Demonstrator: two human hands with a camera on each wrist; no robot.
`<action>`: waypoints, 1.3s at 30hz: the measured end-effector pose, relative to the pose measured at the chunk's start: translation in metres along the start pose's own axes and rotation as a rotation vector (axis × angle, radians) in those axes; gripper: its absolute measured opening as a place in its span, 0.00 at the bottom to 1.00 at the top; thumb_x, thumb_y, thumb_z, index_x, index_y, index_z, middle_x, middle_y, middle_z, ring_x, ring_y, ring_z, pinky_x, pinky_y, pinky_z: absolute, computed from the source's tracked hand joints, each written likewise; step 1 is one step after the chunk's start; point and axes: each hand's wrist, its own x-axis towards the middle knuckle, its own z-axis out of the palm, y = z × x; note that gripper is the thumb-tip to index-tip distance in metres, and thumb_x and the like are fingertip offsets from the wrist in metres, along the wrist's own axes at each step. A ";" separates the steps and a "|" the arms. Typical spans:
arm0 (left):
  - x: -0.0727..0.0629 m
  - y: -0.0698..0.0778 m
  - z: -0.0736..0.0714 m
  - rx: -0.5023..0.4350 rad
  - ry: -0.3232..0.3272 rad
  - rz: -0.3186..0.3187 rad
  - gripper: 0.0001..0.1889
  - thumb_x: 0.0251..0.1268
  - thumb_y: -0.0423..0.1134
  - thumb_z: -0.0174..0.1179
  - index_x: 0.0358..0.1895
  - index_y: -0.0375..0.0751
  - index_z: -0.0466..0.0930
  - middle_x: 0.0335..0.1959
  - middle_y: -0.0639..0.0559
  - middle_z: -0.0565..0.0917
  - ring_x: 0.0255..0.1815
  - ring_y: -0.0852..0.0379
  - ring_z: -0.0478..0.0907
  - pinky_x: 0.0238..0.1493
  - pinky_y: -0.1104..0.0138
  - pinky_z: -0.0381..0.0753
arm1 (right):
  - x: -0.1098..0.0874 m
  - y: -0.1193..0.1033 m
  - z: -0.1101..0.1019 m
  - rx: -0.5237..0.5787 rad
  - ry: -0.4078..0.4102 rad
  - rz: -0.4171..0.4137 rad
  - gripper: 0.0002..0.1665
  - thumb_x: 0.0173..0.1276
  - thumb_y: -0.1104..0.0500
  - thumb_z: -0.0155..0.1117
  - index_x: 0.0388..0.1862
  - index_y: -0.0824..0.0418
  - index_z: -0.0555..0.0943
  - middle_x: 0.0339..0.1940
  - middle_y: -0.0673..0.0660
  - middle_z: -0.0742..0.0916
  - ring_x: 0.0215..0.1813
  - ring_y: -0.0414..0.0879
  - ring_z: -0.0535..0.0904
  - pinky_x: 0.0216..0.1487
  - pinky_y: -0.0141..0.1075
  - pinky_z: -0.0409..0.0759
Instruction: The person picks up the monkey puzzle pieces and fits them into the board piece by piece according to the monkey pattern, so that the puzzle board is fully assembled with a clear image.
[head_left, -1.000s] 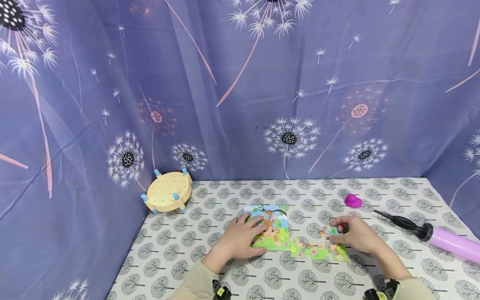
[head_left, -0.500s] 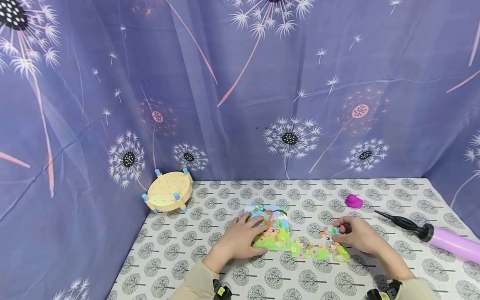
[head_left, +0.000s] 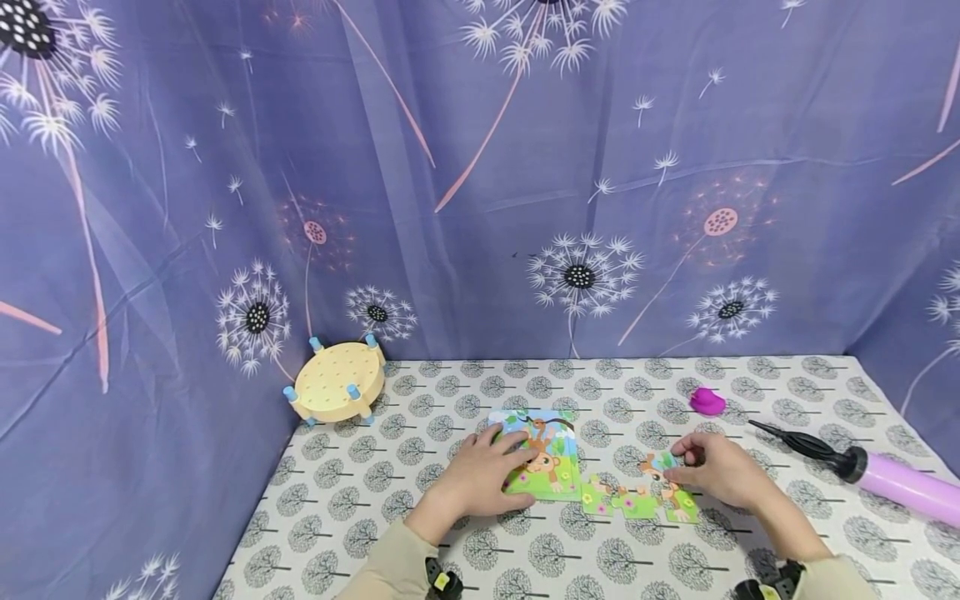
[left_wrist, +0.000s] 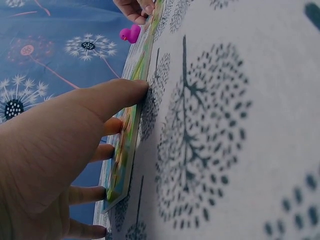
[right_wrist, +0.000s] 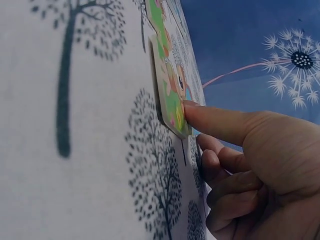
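Dandelion-print curtain (head_left: 480,267), purple-blue, hung behind and beside a bench (head_left: 570,558) spread with tree-patterned cloth. Contents from where I stand, left to right:

Stand (head_left: 337,383), one, round, yellow, blue-tipped legs; against the curtain, unused.

Left hand (head_left: 483,479), spread flat, fingers apart, resting on the left part of a monkey picture (head_left: 558,467), gripping nothing.

Monkey picture, one, whole as far as uncovered; probably the pattern being followed.

Loose puzzle, just right of it, partly laid. Bottom row, three pieces: left piece (head_left: 597,500), middle piece (head_left: 637,507), right piece (head_left: 681,507), set close; whether all are locked I cannot tell. Upper piece (head_left: 654,468), one, above the right piece.

Right hand (head_left: 720,471), thumb and forefinger closed about the upper piece's right edge, other fingers curled.

Outstanding, by my judgement: seating the upper piece, then filling the bare cloth above the row's left and middle. Further pieces: none seen.

Toy duck (head_left: 707,402), one, magenta, beyond the right hand.

Pump (head_left: 907,487), one, lilac, black nozzle; far right, apart.
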 end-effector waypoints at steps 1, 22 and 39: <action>0.000 0.000 0.000 -0.002 0.000 0.000 0.39 0.68 0.74 0.54 0.80 0.66 0.64 0.83 0.59 0.59 0.81 0.37 0.56 0.70 0.33 0.66 | 0.000 0.000 0.000 0.002 0.001 -0.005 0.27 0.58 0.50 0.82 0.47 0.64 0.81 0.33 0.53 0.79 0.34 0.46 0.73 0.35 0.34 0.77; 0.000 0.000 0.000 -0.020 -0.007 -0.007 0.40 0.68 0.74 0.54 0.80 0.67 0.63 0.83 0.59 0.58 0.81 0.37 0.55 0.70 0.32 0.64 | 0.002 0.011 0.005 0.019 0.039 -0.128 0.29 0.59 0.55 0.81 0.57 0.65 0.84 0.36 0.50 0.83 0.37 0.40 0.79 0.37 0.33 0.81; 0.000 -0.001 0.000 -0.014 -0.007 -0.003 0.40 0.69 0.74 0.52 0.81 0.66 0.63 0.83 0.59 0.58 0.81 0.37 0.55 0.70 0.32 0.64 | 0.002 0.009 0.003 -0.020 0.020 -0.170 0.28 0.60 0.54 0.80 0.55 0.65 0.82 0.43 0.50 0.85 0.45 0.43 0.82 0.50 0.35 0.83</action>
